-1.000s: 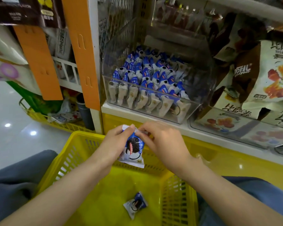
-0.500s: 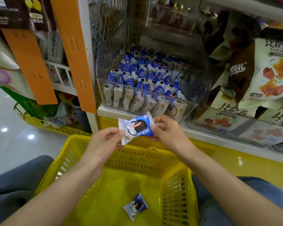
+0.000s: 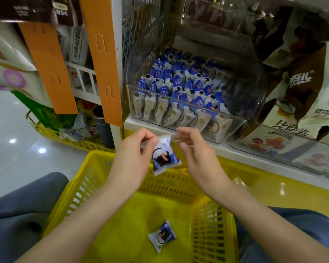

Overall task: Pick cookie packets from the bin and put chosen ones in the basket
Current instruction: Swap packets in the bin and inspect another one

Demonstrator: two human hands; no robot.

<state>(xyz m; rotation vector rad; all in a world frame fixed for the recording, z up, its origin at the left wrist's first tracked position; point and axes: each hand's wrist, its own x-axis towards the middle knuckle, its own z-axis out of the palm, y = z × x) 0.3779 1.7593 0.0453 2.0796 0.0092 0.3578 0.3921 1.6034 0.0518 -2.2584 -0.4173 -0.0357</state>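
Note:
My left hand [image 3: 133, 158] pinches the top edge of a blue and white cookie packet [image 3: 164, 156], which hangs upright above the far rim of the yellow basket [image 3: 87, 179]. My right hand [image 3: 196, 154] is just right of the packet, fingers loosely spread, and does not touch it. One more cookie packet [image 3: 161, 236] lies flat on the basket's floor. Straight ahead on the shelf stands a clear plastic bin [image 3: 234, 128] filled with several rows of the same blue and white packets [image 3: 180, 92].
Large snack bags [image 3: 310, 92] fill the shelf to the right of the bin, over another clear tray [image 3: 285, 149]. Orange upright strips [image 3: 104, 59] stand left of the bin. A second yellow basket [image 3: 68, 137] sits on the floor at left. My knees flank the basket.
The right hand has let go of the packet and moved slightly right. The packet, held level between both hands half a second ago, now hangs upright from the left hand.

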